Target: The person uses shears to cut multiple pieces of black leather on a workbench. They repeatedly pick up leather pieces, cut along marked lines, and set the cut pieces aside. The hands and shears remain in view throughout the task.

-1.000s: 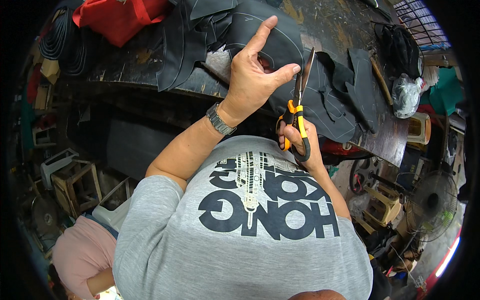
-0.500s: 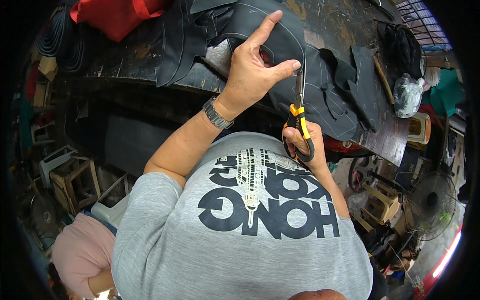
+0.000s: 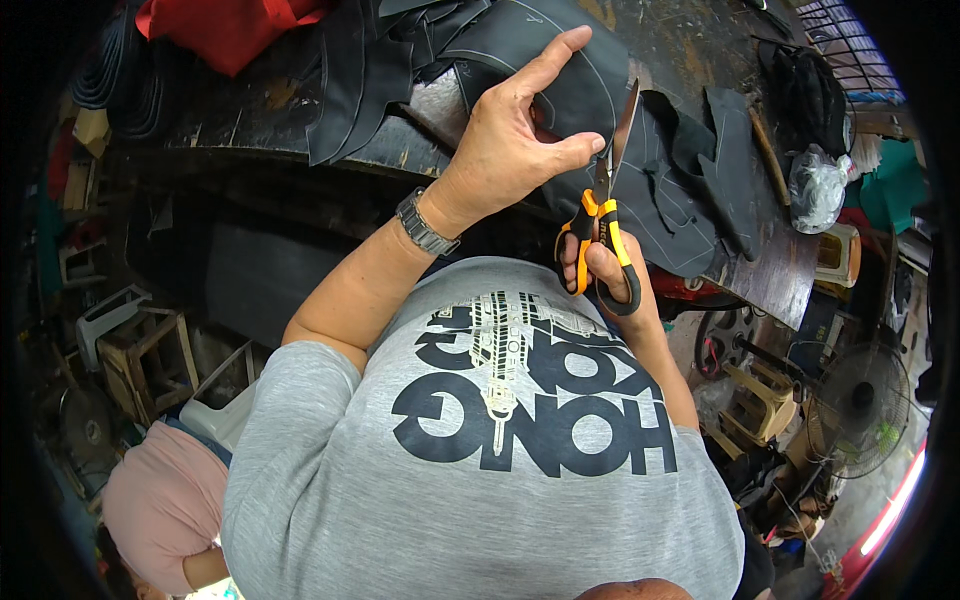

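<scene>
My left hand (image 3: 510, 145) holds a black sheet piece (image 3: 585, 80) marked with pale lines. Its thumb presses near the edge, the index finger stretches over the sheet, and the other fingers are mostly hidden. My right hand (image 3: 632, 272) grips scissors (image 3: 611, 212) with yellow-and-black handles. Their blades stand apart and point away from me, just right of my left thumb, at the sheet's edge. More marked black pieces (image 3: 675, 225) lie to the right of the blades, and other cut pieces (image 3: 345, 90) are left of my left hand.
The dark, worn table (image 3: 240, 125) carries a red cloth (image 3: 225, 30) and black rolls (image 3: 135, 80) at far left. A wooden stick (image 3: 768, 158) and a clear plastic bag (image 3: 818, 190) lie right. Stools (image 3: 150, 365), a fan (image 3: 862, 395) and a person in pink (image 3: 165, 500) are around.
The scissors' blades have parted from nearly closed, and my right hand has shifted slightly. My left hand has moved a little right with the sheet.
</scene>
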Demonstrator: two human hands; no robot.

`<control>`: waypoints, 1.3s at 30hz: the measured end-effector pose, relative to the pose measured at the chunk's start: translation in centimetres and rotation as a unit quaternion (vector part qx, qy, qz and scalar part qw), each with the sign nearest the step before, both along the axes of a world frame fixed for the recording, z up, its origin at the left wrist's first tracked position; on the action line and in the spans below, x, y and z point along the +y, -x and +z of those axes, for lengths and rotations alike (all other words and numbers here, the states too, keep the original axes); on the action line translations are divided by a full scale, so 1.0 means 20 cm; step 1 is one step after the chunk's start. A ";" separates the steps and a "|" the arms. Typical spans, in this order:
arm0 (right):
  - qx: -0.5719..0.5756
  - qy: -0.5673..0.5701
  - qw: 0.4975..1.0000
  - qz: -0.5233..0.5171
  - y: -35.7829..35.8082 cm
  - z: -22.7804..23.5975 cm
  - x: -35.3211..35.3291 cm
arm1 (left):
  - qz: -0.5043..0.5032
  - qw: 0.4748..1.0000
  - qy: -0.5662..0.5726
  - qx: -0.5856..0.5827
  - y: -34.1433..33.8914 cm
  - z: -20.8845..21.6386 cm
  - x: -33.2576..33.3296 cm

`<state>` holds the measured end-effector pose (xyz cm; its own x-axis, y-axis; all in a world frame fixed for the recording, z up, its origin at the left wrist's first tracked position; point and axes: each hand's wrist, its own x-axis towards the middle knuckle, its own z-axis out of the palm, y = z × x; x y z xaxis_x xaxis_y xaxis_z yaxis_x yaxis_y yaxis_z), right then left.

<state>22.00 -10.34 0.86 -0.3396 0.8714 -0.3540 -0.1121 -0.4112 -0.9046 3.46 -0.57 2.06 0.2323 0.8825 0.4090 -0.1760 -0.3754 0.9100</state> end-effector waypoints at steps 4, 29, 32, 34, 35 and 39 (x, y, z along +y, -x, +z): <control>0.013 -0.002 1.000 -0.012 0.02 -0.02 -0.01 | -0.002 1.000 -0.011 -0.026 -0.01 0.00 -0.01; -0.054 0.008 0.998 0.013 -0.04 0.01 0.00 | -0.040 0.999 -0.005 0.003 0.03 -0.01 0.03; -0.040 0.002 0.999 0.021 -0.04 0.01 0.03 | -0.045 0.999 0.002 -0.001 0.03 -0.01 0.02; -0.032 -0.002 0.999 0.003 -0.02 0.00 0.02 | -0.023 0.999 -0.028 0.015 0.04 -0.01 0.02; -0.028 0.003 1.000 -0.001 -0.02 0.00 0.02 | -0.026 0.999 -0.026 0.018 0.04 -0.01 0.02; -0.028 0.011 0.999 -0.015 -0.01 -0.01 -0.02 | -0.014 0.998 -0.051 0.034 0.06 -0.03 0.03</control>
<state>22.29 -10.64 0.67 -0.2926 0.8724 -0.3916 -0.0731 -0.4287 -0.9005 2.32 0.08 1.53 0.2871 0.8296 0.4789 -0.1273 -0.4625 0.8774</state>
